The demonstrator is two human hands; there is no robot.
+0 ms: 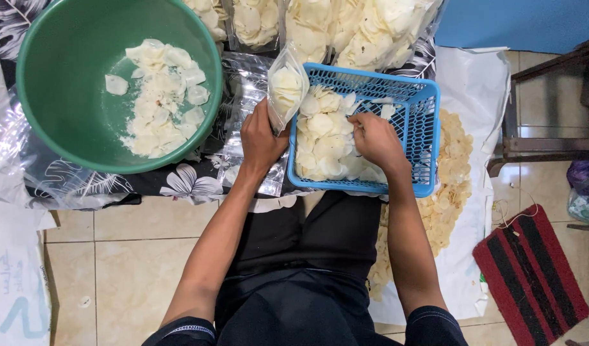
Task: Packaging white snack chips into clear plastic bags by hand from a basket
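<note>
Two bare hands are working at a blue plastic basket [429, 122] in the head view, and that basket serves as the landmark here. The basket is lying in front of the seated person, partly filled with pale, thin crackers [323, 138]. The left hand [261, 138] is sitting just beside the basket's left edge, gripping a small clear plastic bag [285, 90] that is partly filled with the same pale crackers; the bag is standing up over the basket's left corner. The right hand [374, 138] is reaching inside the basket, its fingers curling closed over crackers near the middle, though how many it is holding cannot be told.

Left of the basket, a large green bowl [64, 77] is holding a smaller scatter of crackers. Between bowl and basket, empty clear bags [246, 83] are lying flat on a dark floral cloth [188, 182]. Beyond the basket's far edge, several filled bags [371, 29] are standing in a row. Right of and under the basket, a white sheet [474, 83] is carrying a loose heap of yellowish crackers [451, 186]. Farther right of the basket, a red and black striped mat [531, 269] is lying on the tiled floor [134, 263].
</note>
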